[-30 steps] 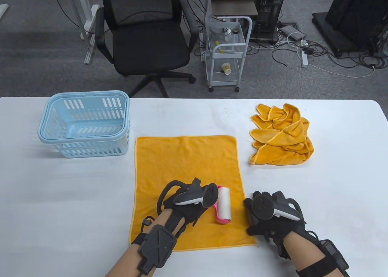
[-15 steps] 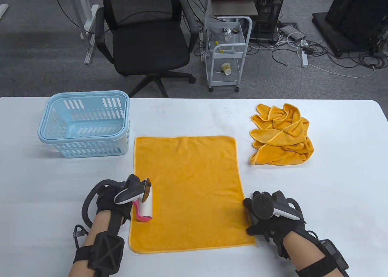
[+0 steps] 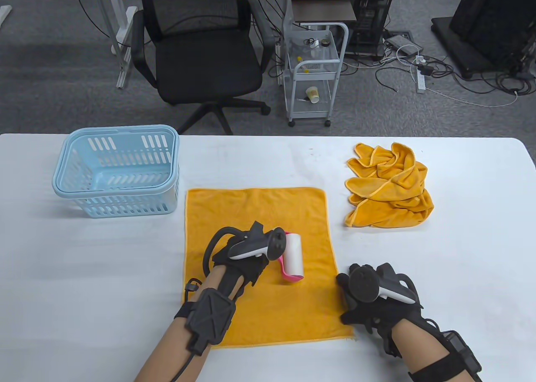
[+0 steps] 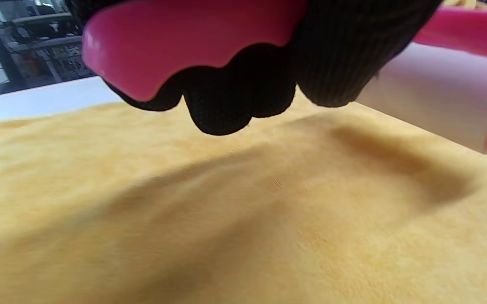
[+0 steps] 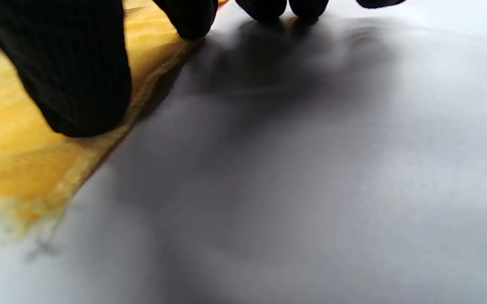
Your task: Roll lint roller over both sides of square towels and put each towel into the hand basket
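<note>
White table [image 3: 63, 273], long edge toward the viewer. Flat square orange terry towel [image 3: 255, 214], spread at table centre, hemmed edges visible. Lint roller with pink plastic handle and white sticky drum [image 3: 292, 254], drum lying on the flat towel right of its middle, handle curving toward the near side. Left hand [image 3: 243, 265] in black sensor glove, fingers [image 4: 243, 97] curled round the pink handle, positioned over the towel's middle. Right hand [image 3: 372, 306] in black sensor glove, at the towel's near right corner; thumb [image 5: 79, 84] pressing down on the orange cloth by the hem, the other fingertips resting straight on the bare table just beside the edge; nothing gripped. Light blue slotted plastic hand basket [image 3: 117, 168], far left of the table, just beside the towel's far left corner, no towel seen inside. Crumpled heap of orange towels [image 3: 389, 185], far right, apart from the flat towel. Beyond the table: black mesh office chair [image 3: 201, 51]; white wire trolley [image 3: 314, 72]; cables on grey carpet.
</note>
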The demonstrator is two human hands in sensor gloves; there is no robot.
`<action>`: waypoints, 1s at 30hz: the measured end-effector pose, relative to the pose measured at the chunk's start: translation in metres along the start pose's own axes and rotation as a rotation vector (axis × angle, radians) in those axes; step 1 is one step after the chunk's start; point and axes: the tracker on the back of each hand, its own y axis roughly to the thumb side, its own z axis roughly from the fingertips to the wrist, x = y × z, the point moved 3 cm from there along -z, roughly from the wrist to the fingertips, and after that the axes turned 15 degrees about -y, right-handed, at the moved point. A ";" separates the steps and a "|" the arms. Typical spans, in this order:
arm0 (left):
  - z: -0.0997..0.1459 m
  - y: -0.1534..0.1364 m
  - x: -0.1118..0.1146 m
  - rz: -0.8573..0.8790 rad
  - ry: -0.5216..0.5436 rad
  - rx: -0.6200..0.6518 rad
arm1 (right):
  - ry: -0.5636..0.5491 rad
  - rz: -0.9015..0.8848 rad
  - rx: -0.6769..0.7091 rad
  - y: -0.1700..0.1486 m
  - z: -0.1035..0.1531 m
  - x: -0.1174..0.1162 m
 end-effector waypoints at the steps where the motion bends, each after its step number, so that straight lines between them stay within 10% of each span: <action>1: -0.005 -0.002 0.003 -0.022 -0.009 -0.023 | 0.000 -0.001 0.000 0.000 0.000 0.000; 15: 0.044 -0.148 0.032 -0.306 -0.196 -0.586 | 0.001 -0.003 0.002 -0.001 0.000 0.000; 24: 0.009 -0.079 -0.011 0.066 0.036 -0.169 | 0.000 -0.011 0.001 -0.001 0.000 0.000; 30: -0.023 -0.069 -0.007 0.026 0.000 -0.208 | 0.002 -0.017 -0.002 -0.001 0.000 -0.001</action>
